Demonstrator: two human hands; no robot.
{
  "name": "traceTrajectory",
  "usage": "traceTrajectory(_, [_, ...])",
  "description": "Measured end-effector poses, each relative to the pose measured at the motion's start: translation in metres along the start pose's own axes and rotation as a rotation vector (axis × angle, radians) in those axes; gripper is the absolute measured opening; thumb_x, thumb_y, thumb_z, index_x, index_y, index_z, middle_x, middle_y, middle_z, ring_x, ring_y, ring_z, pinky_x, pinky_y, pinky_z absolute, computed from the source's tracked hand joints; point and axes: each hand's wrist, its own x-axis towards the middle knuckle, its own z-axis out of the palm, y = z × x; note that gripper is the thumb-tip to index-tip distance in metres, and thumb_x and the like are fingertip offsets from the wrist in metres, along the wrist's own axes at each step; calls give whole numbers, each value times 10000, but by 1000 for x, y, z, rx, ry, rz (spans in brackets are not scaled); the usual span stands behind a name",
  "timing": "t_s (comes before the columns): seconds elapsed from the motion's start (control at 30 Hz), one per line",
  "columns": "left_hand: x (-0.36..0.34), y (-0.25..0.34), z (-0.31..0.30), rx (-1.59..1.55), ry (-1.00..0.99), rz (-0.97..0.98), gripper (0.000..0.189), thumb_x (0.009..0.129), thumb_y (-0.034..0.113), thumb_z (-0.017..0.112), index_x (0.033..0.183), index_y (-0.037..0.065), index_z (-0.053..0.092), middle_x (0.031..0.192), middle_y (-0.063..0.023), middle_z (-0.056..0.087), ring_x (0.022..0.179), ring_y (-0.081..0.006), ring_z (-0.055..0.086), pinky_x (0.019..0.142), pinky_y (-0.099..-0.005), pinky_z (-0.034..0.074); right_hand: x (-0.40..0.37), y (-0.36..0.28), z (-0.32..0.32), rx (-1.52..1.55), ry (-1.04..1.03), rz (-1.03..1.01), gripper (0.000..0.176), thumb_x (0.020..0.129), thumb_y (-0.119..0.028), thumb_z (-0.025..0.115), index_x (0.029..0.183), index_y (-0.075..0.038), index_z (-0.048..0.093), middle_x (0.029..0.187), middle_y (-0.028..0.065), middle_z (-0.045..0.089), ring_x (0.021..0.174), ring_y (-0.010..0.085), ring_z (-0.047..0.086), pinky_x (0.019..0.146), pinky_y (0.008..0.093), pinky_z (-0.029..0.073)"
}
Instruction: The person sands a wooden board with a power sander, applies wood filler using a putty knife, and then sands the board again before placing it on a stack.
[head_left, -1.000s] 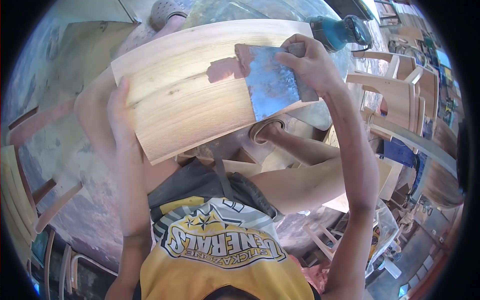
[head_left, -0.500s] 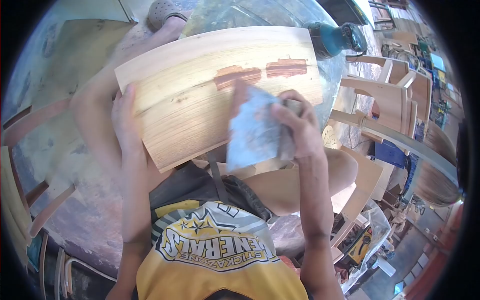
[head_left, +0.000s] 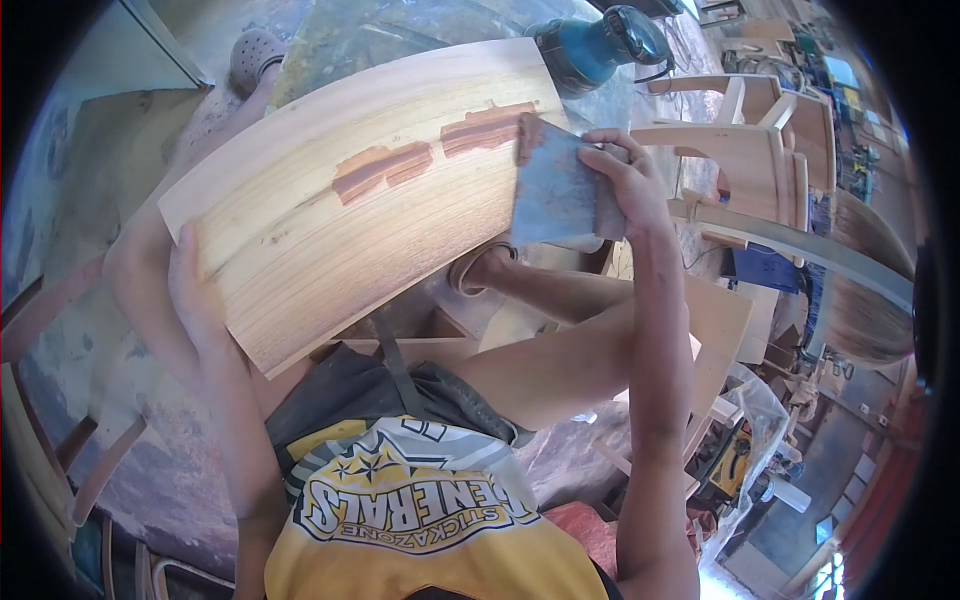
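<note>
A pale, curved wooden board [head_left: 330, 270] lies tilted over my legs. Reddish-brown filler is smeared on it in two patches, a left one [head_left: 382, 172] and a right one [head_left: 486, 128]. My left hand [head_left: 197, 285] grips the board's left end, thumb on the face and the other fingers hidden beneath. In my right hand [head_left: 632, 182], fingers wrapped round its handle side, is a broad putty knife [head_left: 560, 185]. Its wide metal blade has brown filler along the upper left corner, and that corner overlaps the board's right edge beside the right patch.
A teal power sander [head_left: 580, 55] stands on a plastic-covered surface [head_left: 400, 30] past the board's far edge. Curved wooden chair parts [head_left: 755, 150] are at the right. Lower right are a clear plastic bag [head_left: 765, 430] and red wrapping [head_left: 592, 530]. Wooden pieces [head_left: 110, 465] stand at left.
The board has shifted left in view and its right end has tilted up. My right hand has drawn the putty knife rightward, from below the left patch to the board's right edge.
</note>
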Motion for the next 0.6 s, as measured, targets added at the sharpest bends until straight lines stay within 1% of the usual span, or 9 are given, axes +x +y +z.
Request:
traceTrajectory(0.1, [5,-7,-6,-3,-40,-27,498,1027,355,562,1332,-36,515,1222,-152,624,1108,-216,640,947,-320,526,-10,-7,43,-130,-71,-77,221,836,-69,765,1041,-26,695,883,39,689,804,94,632,727,251,507])
traceTrajectory(0.17, [-1,-3,3,-17,40,-47,479,1010,342,571,1312,-29,550,1164,-132,650,1022,-208,668,891,-309,531,-28,-20,69,-193,-170,-141,211,844,-52,750,1042,-12,690,875,42,697,791,92,638,715,252,512])
traceTrajectory(0.27, [8,-8,-9,-22,-40,-15,492,1011,346,574,1309,-44,541,1175,-137,642,1036,-205,657,896,-313,524,-28,-25,56,-123,-166,-129,192,854,-42,740,1038,-18,691,883,40,700,799,94,641,722,247,516])
traceTrajectory(0.33, [10,-12,-14,-10,-23,-14,501,1007,355,582,1311,-41,539,1187,-148,640,1058,-216,657,909,-322,533,-19,-26,36,-39,-150,-106,182,856,-35,737,1032,-25,692,878,35,697,797,96,646,725,244,519])
traceTrajectory(0.4, [13,-13,-16,6,-12,-10,511,1004,365,590,1313,-38,536,1199,-160,637,1080,-227,657,921,-331,542,-3,-22,16,-66,-47,-14,183,856,-43,743,1031,-31,692,895,41,700,801,99,654,741,247,526])
traceTrajectory(0.47, [13,-14,-15,-6,-28,13,526,992,369,604,1313,-43,544,1197,-161,641,1077,-224,653,918,-333,537,-3,-24,23,-93,-63,-23,192,850,-41,739,1033,-17,688,917,54,701,801,102,658,732,254,534])
traceTrajectory(0.5, [10,-12,-13,-1,-20,15,526,992,369,604,1313,-43,544,1197,-161,641,1077,-224,653,918,-333,537,-7,-24,27,-221,-65,-75,193,853,-43,730,1037,-8,684,900,53,698,787,100,652,712,249,530])
traceTrajectory(0.53, [6,-9,-7,-10,7,-20,527,991,366,604,1316,-44,543,1195,-160,642,1077,-222,652,917,-333,535,-15,-29,41,-346,-69,-129,194,855,-45,720,1040,1,681,883,51,695,773,97,646,692,245,525])
traceTrajectory(0.6, [4,-6,-6,-7,38,-47,529,991,364,605,1319,-46,542,1192,-160,643,1076,-221,650,915,-332,532,-30,-27,80,-370,-156,-198,189,859,-46,710,1037,9,678,853,45,691,754,90,636,670,237,514])
